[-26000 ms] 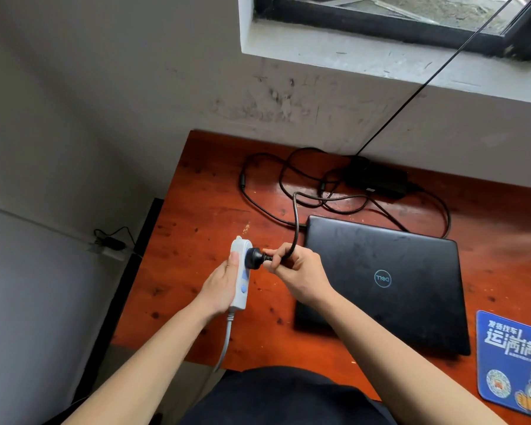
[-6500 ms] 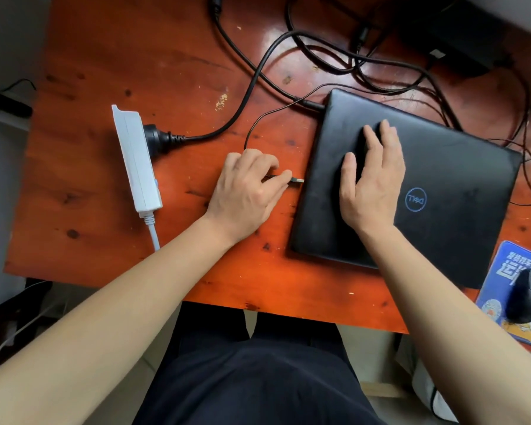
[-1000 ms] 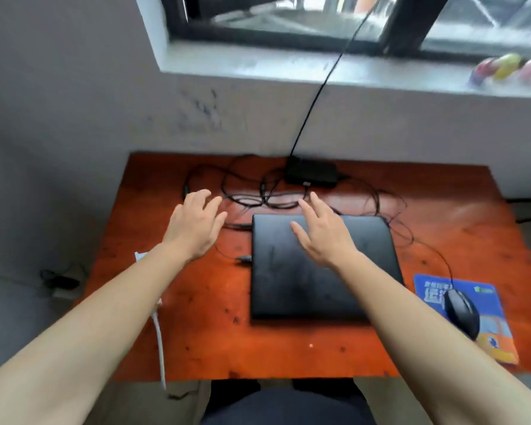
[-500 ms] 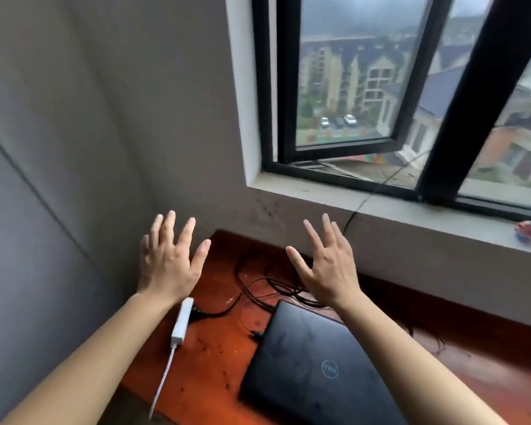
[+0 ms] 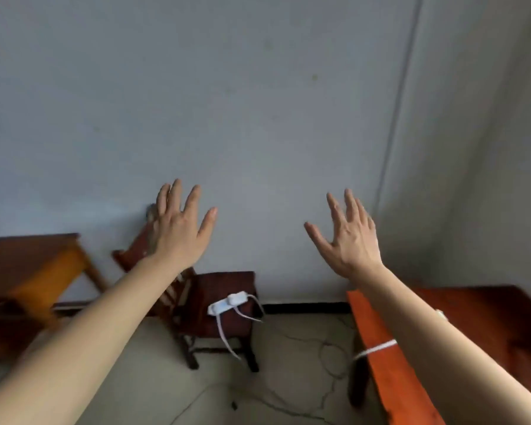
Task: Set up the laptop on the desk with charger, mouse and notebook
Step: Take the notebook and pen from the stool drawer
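Bare forearms, no sleeves visible

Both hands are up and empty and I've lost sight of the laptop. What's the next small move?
Probably turn right and down toward the desk: only its left edge shows. Both the left hand and right hand are open in mid-air before the wall, holding nothing.

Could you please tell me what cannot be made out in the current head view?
- Laptop, mouse, notebook: outside the frame; only a strip of the desk shows, cut by the right edge.
- Power strip on the desk: hidden behind the right forearm; only its white cable shows.
- Left table: blurred and cut by the left edge.
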Available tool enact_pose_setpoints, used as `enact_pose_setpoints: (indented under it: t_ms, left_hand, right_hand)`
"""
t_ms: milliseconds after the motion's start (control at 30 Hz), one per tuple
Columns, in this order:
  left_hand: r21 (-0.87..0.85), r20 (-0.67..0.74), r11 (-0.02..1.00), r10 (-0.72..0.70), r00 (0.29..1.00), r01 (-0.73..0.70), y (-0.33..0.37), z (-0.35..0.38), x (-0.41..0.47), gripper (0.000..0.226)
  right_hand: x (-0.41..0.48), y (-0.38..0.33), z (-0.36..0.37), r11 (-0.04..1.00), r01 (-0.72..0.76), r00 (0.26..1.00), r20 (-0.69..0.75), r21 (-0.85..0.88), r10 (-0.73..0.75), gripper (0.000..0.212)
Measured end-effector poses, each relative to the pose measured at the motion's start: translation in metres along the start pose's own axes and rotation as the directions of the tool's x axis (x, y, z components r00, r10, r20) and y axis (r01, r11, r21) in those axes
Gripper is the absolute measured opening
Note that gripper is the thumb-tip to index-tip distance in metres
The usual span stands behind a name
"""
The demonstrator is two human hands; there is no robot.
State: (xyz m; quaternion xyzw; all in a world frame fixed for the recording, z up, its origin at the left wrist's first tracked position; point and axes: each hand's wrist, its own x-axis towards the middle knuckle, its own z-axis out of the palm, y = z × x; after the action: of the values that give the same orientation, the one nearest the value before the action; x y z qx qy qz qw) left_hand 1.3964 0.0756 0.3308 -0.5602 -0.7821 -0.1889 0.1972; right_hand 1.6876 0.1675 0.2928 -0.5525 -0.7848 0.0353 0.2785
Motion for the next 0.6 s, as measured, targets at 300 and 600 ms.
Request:
enact_pose_setpoints:
  t_ms: [300, 600]
  left_hand:
    - [0.148, -0.049, 0.938, -0.310, 0.949, 0.314, -0.271, -0.062, -0.086, 0.068]
    - [0.237, -0.083, 0.807, -0.538, 0.839, 0.541, -0.526, -0.093, -0.141, 0.072]
  right_hand:
    - [0.009, -0.310, 0.121, 0.901, 0.404, 0.891, 0.157, 0.156, -0.426, 0.084]
    - [-0.022, -0.569, 0.243, 0.787, 0.558, 0.752, 0.240, 0.265, -0.614, 0.083]
